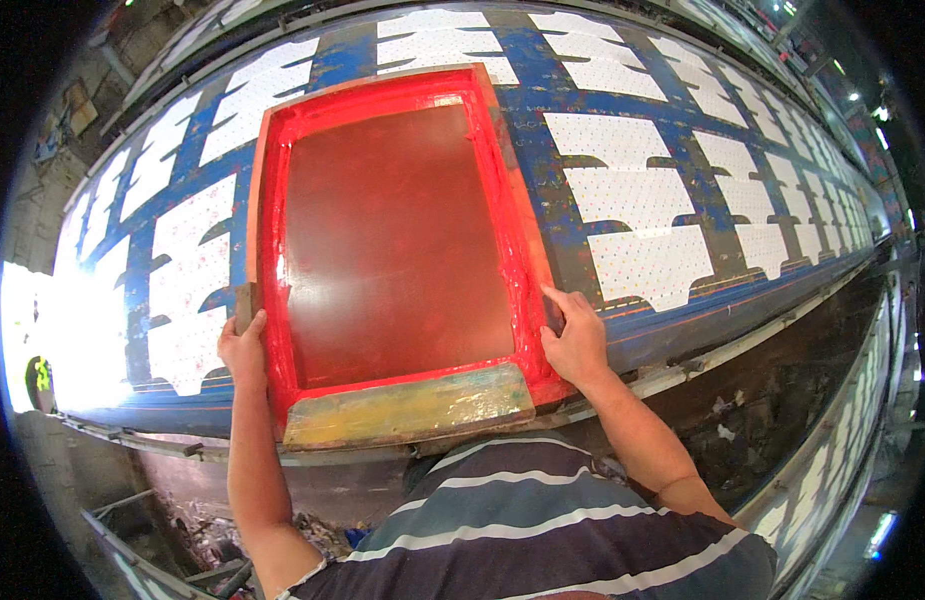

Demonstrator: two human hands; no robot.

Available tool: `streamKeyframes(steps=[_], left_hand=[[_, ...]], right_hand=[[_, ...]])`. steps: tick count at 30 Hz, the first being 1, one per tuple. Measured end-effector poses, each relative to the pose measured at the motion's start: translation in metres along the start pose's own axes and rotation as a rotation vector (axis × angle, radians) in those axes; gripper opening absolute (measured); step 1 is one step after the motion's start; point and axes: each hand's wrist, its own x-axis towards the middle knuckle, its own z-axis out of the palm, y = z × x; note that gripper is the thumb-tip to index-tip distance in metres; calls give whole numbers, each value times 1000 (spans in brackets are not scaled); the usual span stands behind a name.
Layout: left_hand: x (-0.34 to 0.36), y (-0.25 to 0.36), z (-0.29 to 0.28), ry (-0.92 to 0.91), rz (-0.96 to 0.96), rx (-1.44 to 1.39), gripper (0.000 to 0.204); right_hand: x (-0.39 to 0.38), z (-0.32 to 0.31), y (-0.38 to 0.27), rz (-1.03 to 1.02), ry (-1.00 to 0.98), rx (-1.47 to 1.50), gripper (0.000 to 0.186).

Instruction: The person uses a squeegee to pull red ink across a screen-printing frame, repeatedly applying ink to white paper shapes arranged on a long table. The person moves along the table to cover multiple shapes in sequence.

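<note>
Dark white-striped cloth shirt (522, 520) fronts the long blue desk (527, 60)'s near edge; left fingers (255, 325) clasp a red-bordered rectangular screen (397, 250), right fingers (558, 297), index extended, touch it, grip unclear

Both forearms (259, 450) angled forward; left hand (244, 352) thumb forward, right hand (580, 342) index finger extended.

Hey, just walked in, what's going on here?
A person has both hands on a large red-edged frame with a dark reddish panel. The left hand grips its left edge; the right hand is at its right edge. The frame is over a long blue table, among rows of white cut pieces, some with coloured dots.
</note>
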Motion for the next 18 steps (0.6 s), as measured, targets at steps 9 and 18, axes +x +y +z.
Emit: streamKeyframes(steps=[9,18], left_hand=[[2,6,-5,-64,-48,-84,28],[-33,73,25,-84,-103,-176,25]], right_hand=[[3,-19,-20,-42,65,111,40],[32,-73,20,-95,125,66,31]])
